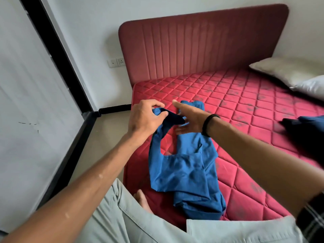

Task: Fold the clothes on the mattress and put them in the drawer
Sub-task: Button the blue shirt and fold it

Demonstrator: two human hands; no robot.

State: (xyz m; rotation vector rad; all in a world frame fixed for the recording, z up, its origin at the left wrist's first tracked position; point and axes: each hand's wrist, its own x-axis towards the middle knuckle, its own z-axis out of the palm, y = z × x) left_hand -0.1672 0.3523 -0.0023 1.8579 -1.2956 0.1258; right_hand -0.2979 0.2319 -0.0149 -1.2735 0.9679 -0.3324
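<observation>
On the red mattress (245,111), the left hand (145,118) pinches the blue garment's (185,169) far end while the right hand (189,118) lies flat and released on it.

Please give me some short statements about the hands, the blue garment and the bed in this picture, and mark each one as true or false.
1. The left hand grips one end of the blue garment. True.
2. The right hand is curled into a fist. False: its fingers are straight, laid flat on the garment.
3. The blue garment lies on the red quilted mattress. True.
4. The blue garment is already folded into a neat square. False: it lies long and rumpled.
5. A dark garment lies at the right edge of the picture. True.
6. The pillows lie beside the left hand. False: they lie far right, near the headboard.
</observation>
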